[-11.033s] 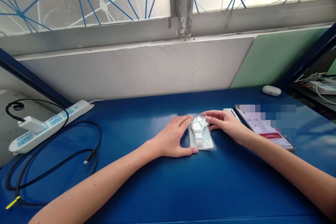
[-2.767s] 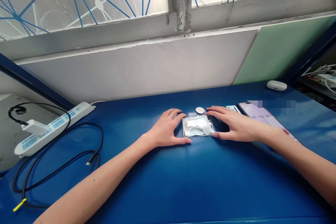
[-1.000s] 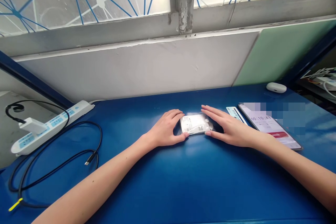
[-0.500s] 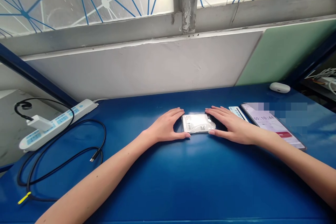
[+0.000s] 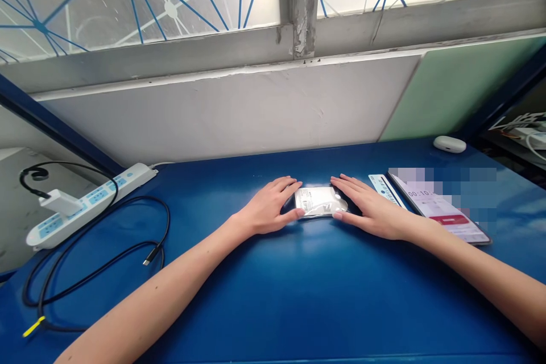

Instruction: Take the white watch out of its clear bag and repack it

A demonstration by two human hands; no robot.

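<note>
A small clear plastic packet with a white label and printed barcode lies flat on the blue table, a rounded end toward the right. At its left side rests my left hand, fingers stretched along the far corner and the thumb at the near corner. My right hand lies at the right side, its fingertips on the far edge and its thumb on the near edge. Both hands have thumb and fingers apart, touching the packet's edges without closing round it. The part of the packet under the right fingers is hidden.
A phone showing a timer lies at the right, beside a blue and white card. Behind them sits a white earbud case. On the left are a power strip, a plugged-in charger and a coiled black cable.
The view has shifted slightly. My left thumb has drawn back a little toward the packet's near left corner. The packet stays flat between my hands.
</note>
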